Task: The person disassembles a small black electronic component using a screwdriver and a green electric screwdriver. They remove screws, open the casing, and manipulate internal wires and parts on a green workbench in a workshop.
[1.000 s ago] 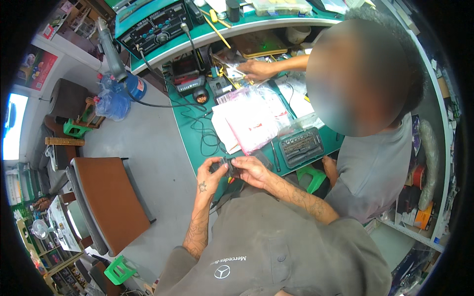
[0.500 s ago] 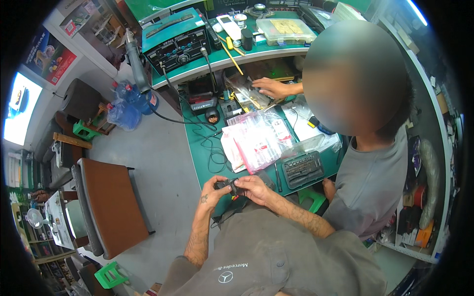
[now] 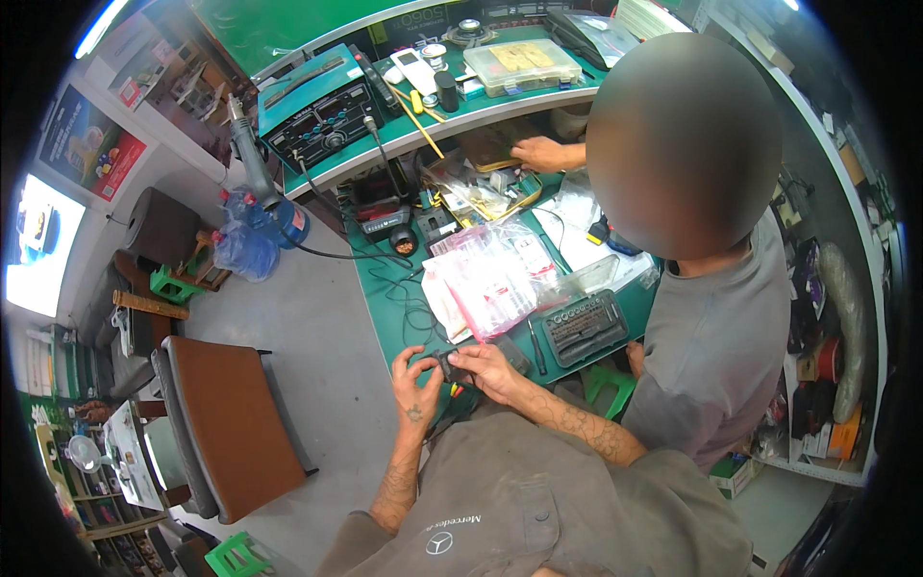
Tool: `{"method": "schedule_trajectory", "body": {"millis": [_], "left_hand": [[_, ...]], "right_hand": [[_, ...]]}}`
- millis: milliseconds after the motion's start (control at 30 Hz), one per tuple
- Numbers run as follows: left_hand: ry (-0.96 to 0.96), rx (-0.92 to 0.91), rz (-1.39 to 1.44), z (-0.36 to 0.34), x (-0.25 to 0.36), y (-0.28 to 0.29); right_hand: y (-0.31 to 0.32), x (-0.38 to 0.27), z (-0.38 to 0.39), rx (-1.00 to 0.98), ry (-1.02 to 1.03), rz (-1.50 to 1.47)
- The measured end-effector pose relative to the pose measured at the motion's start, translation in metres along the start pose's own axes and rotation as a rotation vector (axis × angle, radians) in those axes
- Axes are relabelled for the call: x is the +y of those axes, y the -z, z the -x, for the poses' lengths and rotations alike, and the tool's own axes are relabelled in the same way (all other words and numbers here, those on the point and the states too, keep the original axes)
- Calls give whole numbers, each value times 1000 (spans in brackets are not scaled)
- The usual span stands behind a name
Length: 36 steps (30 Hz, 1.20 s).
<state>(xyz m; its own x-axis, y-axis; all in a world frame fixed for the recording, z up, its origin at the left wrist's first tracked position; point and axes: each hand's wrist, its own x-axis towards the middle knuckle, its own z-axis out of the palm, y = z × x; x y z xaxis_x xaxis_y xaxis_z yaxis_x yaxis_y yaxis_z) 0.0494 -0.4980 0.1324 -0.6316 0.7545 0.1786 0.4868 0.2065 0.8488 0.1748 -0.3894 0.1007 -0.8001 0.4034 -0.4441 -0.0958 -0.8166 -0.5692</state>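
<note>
A small dark blocky part (image 3: 446, 365) is pinched in my right hand (image 3: 490, 371), above the near edge of the green bench. At its left side is my left hand (image 3: 415, 385), thumb and forefinger curled into a pinch; whatever those fingertips hold is too small to make out. Red and yellow bits show just below the part. A dark screwdriver (image 3: 537, 348) lies to the right of my hands, beside an open bit set (image 3: 585, 329) in a dark case. Clear and pink plastic bags (image 3: 490, 274) lie beyond my hands.
A co-worker stands at right, one hand (image 3: 546, 154) reaching over a yellow-edged tray of loose parts. A teal soldering station (image 3: 322, 111) sits on the raised shelf, its hot-air handle (image 3: 252, 159) hanging left. Cables (image 3: 409, 303) loop across the bench's left side. A brown chair (image 3: 226, 423) stands left.
My left hand has drawn slightly left, its fingers loosened from around the dark part, which stays in my right hand. The co-worker's hand has moved up and right. The view has shifted a little.
</note>
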Motion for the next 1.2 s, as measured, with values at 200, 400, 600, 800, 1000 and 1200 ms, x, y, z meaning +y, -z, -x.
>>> {"method": "schedule_trajectory", "body": {"millis": [200,400,600,800,1000,1200], "left_hand": [[102,-119,47,4,-3,1],[353,-163,247,5,-12,-4],[448,-275,328,15,-16,-4],[729,-305,544,20,-27,-2],[773,-374,586,15,-22,7],[815,-361,652,26,-40,5]], "right_hand": [[7,8,7,-7,13,82],[9,11,12,44,71,161],[20,16,23,40,-45,124],[28,30,26,77,-122,102],[37,21,22,-38,-244,-35],[23,22,24,2,-117,261]]}}
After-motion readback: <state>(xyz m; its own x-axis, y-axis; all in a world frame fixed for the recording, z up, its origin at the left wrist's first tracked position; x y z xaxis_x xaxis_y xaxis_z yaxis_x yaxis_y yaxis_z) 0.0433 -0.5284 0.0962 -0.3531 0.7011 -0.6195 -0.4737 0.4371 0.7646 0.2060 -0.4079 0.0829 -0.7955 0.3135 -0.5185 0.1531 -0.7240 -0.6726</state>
